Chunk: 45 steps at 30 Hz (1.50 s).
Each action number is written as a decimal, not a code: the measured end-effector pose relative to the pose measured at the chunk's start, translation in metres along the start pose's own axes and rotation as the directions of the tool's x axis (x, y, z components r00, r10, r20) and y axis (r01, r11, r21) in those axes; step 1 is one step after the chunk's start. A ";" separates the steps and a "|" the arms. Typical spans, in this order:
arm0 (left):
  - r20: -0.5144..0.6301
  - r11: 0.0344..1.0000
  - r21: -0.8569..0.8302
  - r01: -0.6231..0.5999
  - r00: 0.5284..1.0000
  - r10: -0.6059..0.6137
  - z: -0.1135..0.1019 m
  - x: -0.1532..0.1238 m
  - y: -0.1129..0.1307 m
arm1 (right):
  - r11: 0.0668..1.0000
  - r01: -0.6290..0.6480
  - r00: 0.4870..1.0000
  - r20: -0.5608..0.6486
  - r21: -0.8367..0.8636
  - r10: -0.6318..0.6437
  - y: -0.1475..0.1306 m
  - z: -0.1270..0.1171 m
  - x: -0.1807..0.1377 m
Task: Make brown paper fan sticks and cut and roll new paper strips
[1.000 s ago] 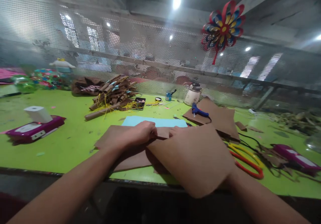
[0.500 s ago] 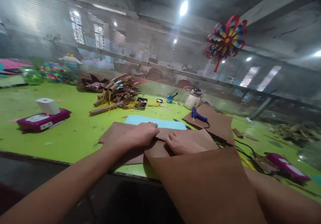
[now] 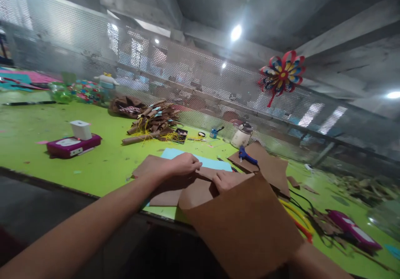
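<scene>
A large sheet of brown kraft paper [image 3: 240, 225] is bent at the table's front edge, its near flap hanging over my lap. My left hand [image 3: 184, 165] has its fingers closed on the far folded edge of the sheet. Just to the right, my right hand [image 3: 223, 181] presses curled fingers on the same fold; the raised flap hides its palm and wrist. Under and behind the fold lies a light blue sheet [image 3: 215, 160]. Another flat brown piece [image 3: 156, 164] extends beneath my left forearm.
A blue glue gun [image 3: 248, 157] rests on a brown sheet [image 3: 275, 173]. Rolled paper tubes [image 3: 156, 118] and a white jar [image 3: 242, 134] stand behind. Purple power strips [image 3: 75, 145] sit left and right. Cables and yellow tubing [image 3: 298, 212] lie at right.
The near flap has swung up and left, covering more of my right hand and uncovering yellow and orange tubing. Both hands stay at the fold. The camera view has shifted slightly.
</scene>
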State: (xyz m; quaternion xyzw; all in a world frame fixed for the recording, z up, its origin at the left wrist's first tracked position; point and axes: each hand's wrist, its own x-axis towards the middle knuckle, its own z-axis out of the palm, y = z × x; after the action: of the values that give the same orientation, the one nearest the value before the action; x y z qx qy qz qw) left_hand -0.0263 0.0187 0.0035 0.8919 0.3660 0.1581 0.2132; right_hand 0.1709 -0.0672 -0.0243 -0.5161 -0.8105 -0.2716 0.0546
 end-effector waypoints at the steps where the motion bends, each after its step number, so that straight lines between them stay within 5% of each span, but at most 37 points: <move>1: 0.001 1.000 -0.026 -0.009 1.000 0.009 0.000 0.001 -0.002 | 1.000 0.001 1.000 -0.018 0.001 -0.001 0.002 0.002 0.000; 6: 0.078 0.986 -0.152 -0.065 0.994 0.077 0.004 0.009 -0.015 | 0.997 0.034 0.982 -0.186 0.065 -0.021 0.004 0.014 0.005; 9: 0.121 0.971 -0.216 -0.101 0.984 0.130 0.007 0.012 -0.025 | 0.978 -0.007 0.981 -0.187 0.208 0.046 0.005 0.017 0.007; 11: 0.124 0.969 -0.228 -0.097 0.984 0.127 0.008 0.013 -0.027 | 0.916 -0.062 0.986 -0.120 0.397 0.119 0.010 0.012 0.008; 16: 0.113 0.951 -0.285 -0.116 0.982 0.154 0.008 0.010 -0.016 | 0.538 -0.222 0.975 0.187 0.813 0.121 0.030 -0.008 0.017; 19: 0.084 0.942 -0.304 -0.139 0.982 0.172 0.008 0.008 -0.009 | 0.506 -0.249 0.959 0.282 0.826 0.012 0.033 -0.007 0.026; 23: 0.070 0.943 -0.289 -0.167 0.978 0.195 0.011 0.010 -0.009 | 0.468 -0.272 0.959 0.279 0.841 0.055 0.029 0.005 0.031; 27: 0.116 0.960 -0.225 -0.169 0.973 0.198 0.010 0.010 -0.007 | 0.629 -0.222 0.974 0.199 0.745 0.108 0.020 -0.002 0.025; 33: 0.090 0.975 -0.166 -0.145 0.983 0.162 0.007 0.007 -0.001 | 0.940 -0.218 0.974 0.118 0.264 0.192 0.000 -0.028 0.013; 38: 0.113 0.985 -0.108 -0.135 0.983 0.147 0.007 0.010 -0.008 | 0.982 -0.103 0.994 0.045 0.159 0.097 -0.008 -0.014 0.012; 45: 0.091 0.992 0.060 -0.111 0.990 0.105 0.000 0.010 -0.009 | 0.985 -0.113 0.994 0.004 0.129 0.114 -0.011 -0.008 0.013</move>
State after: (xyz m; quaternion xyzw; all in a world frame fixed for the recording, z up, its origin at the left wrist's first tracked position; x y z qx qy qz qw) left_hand -0.0242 0.0318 0.0006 0.9230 0.3123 0.1182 0.1913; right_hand 0.1542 -0.0643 -0.0173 -0.5564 -0.7955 -0.2159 0.1045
